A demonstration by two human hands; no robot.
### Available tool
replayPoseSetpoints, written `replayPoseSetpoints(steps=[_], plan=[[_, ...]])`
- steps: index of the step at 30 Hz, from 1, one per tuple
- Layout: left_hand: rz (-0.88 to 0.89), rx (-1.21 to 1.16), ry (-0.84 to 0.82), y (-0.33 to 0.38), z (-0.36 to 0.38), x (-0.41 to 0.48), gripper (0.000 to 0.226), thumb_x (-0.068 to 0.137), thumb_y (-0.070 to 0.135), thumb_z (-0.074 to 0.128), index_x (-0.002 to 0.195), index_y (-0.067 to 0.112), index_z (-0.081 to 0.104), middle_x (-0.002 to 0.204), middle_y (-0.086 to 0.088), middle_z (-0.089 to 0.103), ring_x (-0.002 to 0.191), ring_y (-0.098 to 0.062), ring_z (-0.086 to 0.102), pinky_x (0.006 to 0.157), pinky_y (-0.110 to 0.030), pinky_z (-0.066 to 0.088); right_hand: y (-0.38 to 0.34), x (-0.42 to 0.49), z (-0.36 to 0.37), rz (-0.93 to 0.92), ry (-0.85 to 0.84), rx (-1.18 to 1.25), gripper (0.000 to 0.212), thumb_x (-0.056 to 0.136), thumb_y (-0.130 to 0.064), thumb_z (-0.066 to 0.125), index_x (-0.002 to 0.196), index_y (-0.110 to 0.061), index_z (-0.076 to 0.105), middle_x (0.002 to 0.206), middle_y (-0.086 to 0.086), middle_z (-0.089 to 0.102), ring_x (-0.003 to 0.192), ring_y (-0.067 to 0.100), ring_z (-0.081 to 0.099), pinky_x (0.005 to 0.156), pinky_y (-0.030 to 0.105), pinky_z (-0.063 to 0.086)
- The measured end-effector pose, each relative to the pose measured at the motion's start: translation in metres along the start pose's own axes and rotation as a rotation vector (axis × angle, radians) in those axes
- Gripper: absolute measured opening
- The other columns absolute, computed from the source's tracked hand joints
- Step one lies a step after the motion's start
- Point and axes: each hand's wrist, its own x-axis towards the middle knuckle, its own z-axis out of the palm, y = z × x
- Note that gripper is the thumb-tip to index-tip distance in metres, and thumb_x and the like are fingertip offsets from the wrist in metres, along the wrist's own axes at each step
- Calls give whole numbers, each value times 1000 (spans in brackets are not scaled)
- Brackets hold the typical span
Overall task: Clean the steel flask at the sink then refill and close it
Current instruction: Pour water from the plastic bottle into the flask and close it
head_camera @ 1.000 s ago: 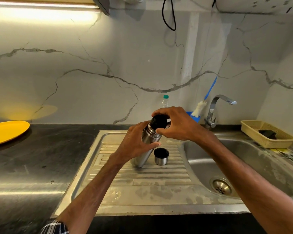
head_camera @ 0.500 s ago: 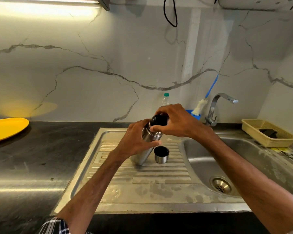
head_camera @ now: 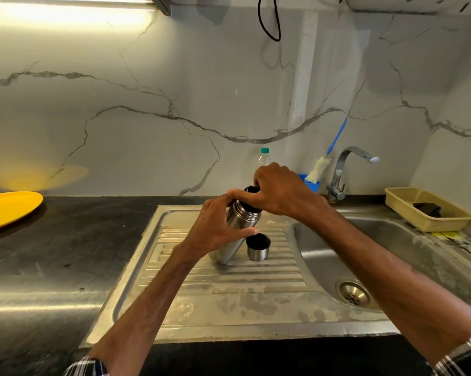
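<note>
Outer cup (head_camera: 257, 246) off on drainer (head_camera: 228, 294); left hand (head_camera: 215, 229) grips tilted flask (head_camera: 230, 249), right hand's (head_camera: 283, 194) fingers (head_camera: 266, 175) pinch stopper (head_camera: 252, 189); washing, refill, closing seemingly remain.

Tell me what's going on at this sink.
A person is working on the steel flask over the drainboard. The left hand grips the flask's body, which is tilted with its base on the ribbed steel. The right hand curls round the black stopper at its mouth. Whether the stopper is coming off or going on cannot be told. The steel cup stands beside the flask, open side up.
</note>
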Motion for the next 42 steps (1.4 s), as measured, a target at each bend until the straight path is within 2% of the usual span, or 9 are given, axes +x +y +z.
replayPoseSetpoints(steps=[6, 10, 13, 18, 21, 26, 31, 38, 42], plan=[[-1, -15, 35, 0, -3, 3, 85, 61, 72, 82, 130, 27, 57, 117, 14, 66, 106, -11, 64, 97, -45, 55, 8, -6, -5, -270, -140, 269, 43, 82, -43, 75, 117, -20, 62, 106, -3, 61, 95, 11, 57, 81, 24, 50], [-26, 6, -2, -2, 1, 6, 94, 60, 78, 79, 137, 32, 50, 127, 12, 65, 117, -14, 61, 99, -44, 54, 6, 1, -5, -105, -72, 194, 52, 89, -64, 60, 90, -12, 67, 81, 1, 66, 76, 14, 63, 69, 30, 56], [-40, 13, 0, 1, 2, 5, 99, 59, 79, 79, 141, 35, 45, 133, 12, 63, 123, -14, 58, 101, -43, 54, 3, 1, -7, 17, -72, -27, 65, 88, -78, 42, 67, -17, 49, 63, -3, 53, 60, 11, 52, 55, 24, 36], [-48, 15, 16, -5, 2, 8, 91, 60, 81, 77, 133, 32, 54, 121, 10, 67, 112, -16, 63, 94, -44, 57, 8, -5, -6, -244, -124, 245, 50, 84, -52, 72, 121, -19, 62, 109, -4, 61, 97, 9, 56, 78, 19, 46], [-48, 30, 5, -4, 2, 9, 96, 58, 86, 75, 134, 31, 54, 124, 9, 67, 114, -17, 62, 93, -44, 58, 14, 2, -5, -302, -98, 329, 42, 79, -41, 81, 110, -15, 70, 96, -5, 67, 87, 7, 62, 74, 14, 49], [-35, 17, -10, 3, 5, 7, 90, 64, 66, 85, 140, 35, 46, 137, 7, 61, 129, -20, 54, 109, -45, 47, 8, 9, -2, 15, -30, 5, 71, 82, -79, 51, 75, -10, 65, 60, -2, 57, 57, 10, 54, 56, 20, 38], [-39, 34, 5, 2, 2, 10, 87, 66, 65, 86, 136, 27, 52, 130, 4, 64, 121, -18, 57, 106, -43, 49, 14, -2, -6, -256, -111, 284, 43, 85, -52, 72, 112, -18, 69, 101, -8, 68, 88, 4, 59, 70, 7, 42], [-46, 40, -18, 10, 6, 7, 82, 71, 53, 88, 139, 25, 51, 135, 6, 57, 123, -11, 45, 107, -30, 37, 20, -2, 10, -32, 17, 38, 68, 77, -83, 55, 75, -15, 62, 65, -4, 59, 62, 10, 57, 58, 21, 40], [-53, 6, -17, 4, -1, 13, 86, 63, 71, 83, 133, 28, 57, 121, 10, 68, 110, -8, 63, 97, -42, 56, 23, -7, 4, -214, -72, 291, 48, 80, -47, 79, 115, -17, 68, 101, -4, 70, 91, 8, 62, 71, 9, 46]])
